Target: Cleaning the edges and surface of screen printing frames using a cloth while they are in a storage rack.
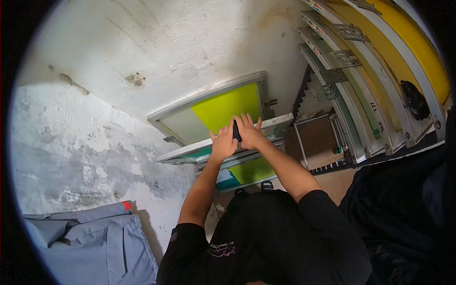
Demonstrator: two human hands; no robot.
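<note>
My left hand (pixel 224 143) and my right hand (pixel 248 132) are side by side in front of me, above the rim of a metal-edged printing screen frame (pixel 279 123). Between them is a small black object (pixel 236 131), pressed from both sides; its full shape is hidden. The fingers of my right hand are spread on the far side. Whether either hand also touches the frame, I cannot tell. Behind them, a second screen frame (pixel 206 93) with a yellow-green panel (pixel 228 105) leans against the wall. Lower down, nearer me, is another frame with a yellow-green area (pixel 254 171).
Several large screen frames (pixel 367 107) with metal clamps stand in a rack on the right. A black crumpled item (pixel 415 99) lies on one. Grey clothing (pixel 96 242) hangs along the peeling wall (pixel 89 153) at left. Dark fabric (pixel 395 206) is at right.
</note>
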